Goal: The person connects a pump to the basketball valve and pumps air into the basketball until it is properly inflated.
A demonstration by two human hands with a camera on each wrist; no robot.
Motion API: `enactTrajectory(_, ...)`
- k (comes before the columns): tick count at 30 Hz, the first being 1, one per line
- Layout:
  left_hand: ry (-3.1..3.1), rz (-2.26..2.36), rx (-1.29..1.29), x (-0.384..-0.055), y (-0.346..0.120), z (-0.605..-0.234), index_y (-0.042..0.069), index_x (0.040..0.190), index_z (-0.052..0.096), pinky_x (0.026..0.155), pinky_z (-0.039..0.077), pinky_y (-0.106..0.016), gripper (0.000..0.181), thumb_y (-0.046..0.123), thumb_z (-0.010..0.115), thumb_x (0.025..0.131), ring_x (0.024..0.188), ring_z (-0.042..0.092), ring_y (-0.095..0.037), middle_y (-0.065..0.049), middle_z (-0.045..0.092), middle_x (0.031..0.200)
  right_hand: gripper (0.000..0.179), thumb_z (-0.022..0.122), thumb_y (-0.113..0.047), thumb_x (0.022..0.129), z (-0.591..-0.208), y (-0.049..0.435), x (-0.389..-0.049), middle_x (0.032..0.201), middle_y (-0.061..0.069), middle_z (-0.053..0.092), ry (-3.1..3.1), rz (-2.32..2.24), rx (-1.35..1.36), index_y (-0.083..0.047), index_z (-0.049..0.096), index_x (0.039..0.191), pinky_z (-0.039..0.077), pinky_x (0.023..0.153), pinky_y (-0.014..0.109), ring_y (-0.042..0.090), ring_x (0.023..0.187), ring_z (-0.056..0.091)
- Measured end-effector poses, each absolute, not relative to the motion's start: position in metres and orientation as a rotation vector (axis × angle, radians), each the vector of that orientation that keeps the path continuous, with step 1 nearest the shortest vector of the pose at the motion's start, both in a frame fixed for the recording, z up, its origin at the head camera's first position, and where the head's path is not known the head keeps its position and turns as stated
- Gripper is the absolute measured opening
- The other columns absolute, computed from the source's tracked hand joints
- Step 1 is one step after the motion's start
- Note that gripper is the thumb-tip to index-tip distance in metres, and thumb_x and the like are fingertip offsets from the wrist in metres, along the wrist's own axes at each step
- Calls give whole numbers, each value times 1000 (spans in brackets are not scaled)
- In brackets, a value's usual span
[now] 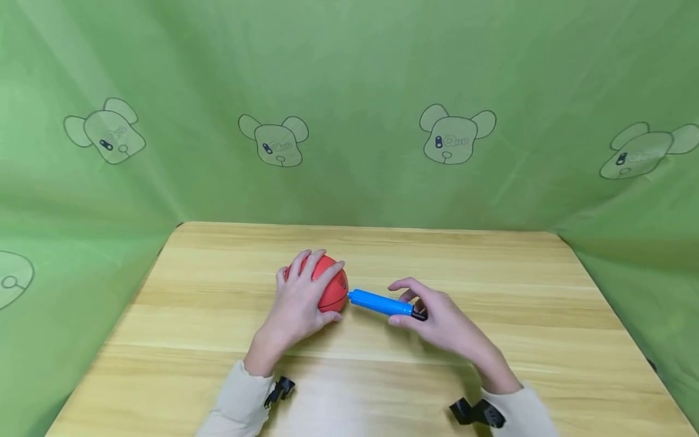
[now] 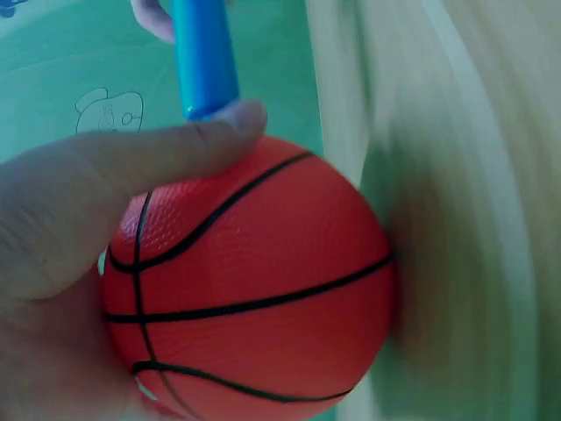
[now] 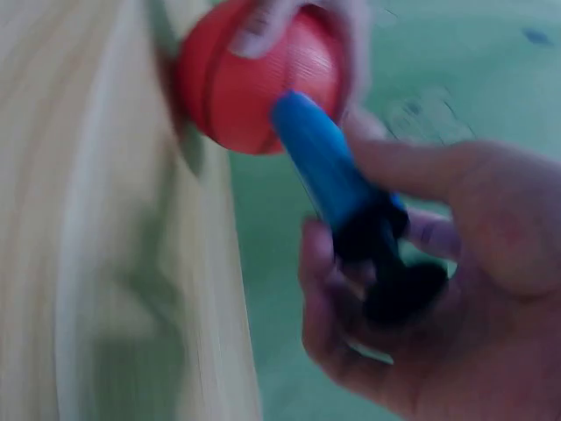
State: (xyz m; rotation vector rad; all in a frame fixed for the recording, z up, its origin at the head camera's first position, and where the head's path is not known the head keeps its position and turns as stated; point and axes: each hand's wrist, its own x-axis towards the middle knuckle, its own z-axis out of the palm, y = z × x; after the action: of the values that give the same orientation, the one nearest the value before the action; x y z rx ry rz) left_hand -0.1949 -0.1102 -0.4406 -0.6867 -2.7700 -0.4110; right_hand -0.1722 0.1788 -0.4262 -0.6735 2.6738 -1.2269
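A small red basketball with black lines [image 1: 334, 297] sits on the wooden table. My left hand [image 1: 296, 306] grips it from above and the left, fingers spread over the top and thumb low on the near side. To its right, a blue hand pump [image 1: 380, 302] points at the ball, its narrow tip meeting the ball's right side. My right hand [image 1: 446, 318] holds the pump's rear end. In the right wrist view the black pump handle [image 3: 405, 294] stands a little out of the barrel, inside the curled hand, with the thumb along the barrel's rear.
The light wooden table [image 1: 218, 376] reaches out on all sides of the hands. Green cloth with printed bear heads [image 1: 349, 194] hangs behind the table and at both sides. Black straps with small devices [image 1: 477, 414] sit at both wrists.
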Motion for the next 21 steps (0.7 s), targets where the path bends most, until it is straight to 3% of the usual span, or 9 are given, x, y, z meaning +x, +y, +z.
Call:
enactTrajectory(9, -2749, -383, -670, -194, -107, -445, 25, 145, 56, 98, 36, -62, 89, 47, 95, 67, 140, 35, -35, -11, 44, 152, 39, 72, -30, 98, -436, 124, -182, 120, 4, 70, 2949, -792, -845, -17, 63, 134, 56, 83, 44, 19, 100, 67)
enactTrajectory(16, -2734, -367, -668, -194, -106, -448, 25, 145, 56, 97, 35, -63, 89, 48, 94, 68, 140, 34, -36, -11, 43, 153, 18, 76, -21, 95, -442, 101, -196, 92, -3, 67, 2977, -834, -884, -13, 68, 109, 52, 69, 31, 13, 76, 59)
enactTrajectory(21, -2723, -385, -661, -195, -109, -448, 24, 144, 56, 97, 35, -64, 88, 47, 95, 68, 140, 33, -37, -12, 42, 152, 12, 72, -14, 92, -445, 95, -202, 86, -2, 65, 2982, -893, -888, -11, 68, 103, 51, 65, 26, 11, 69, 56)
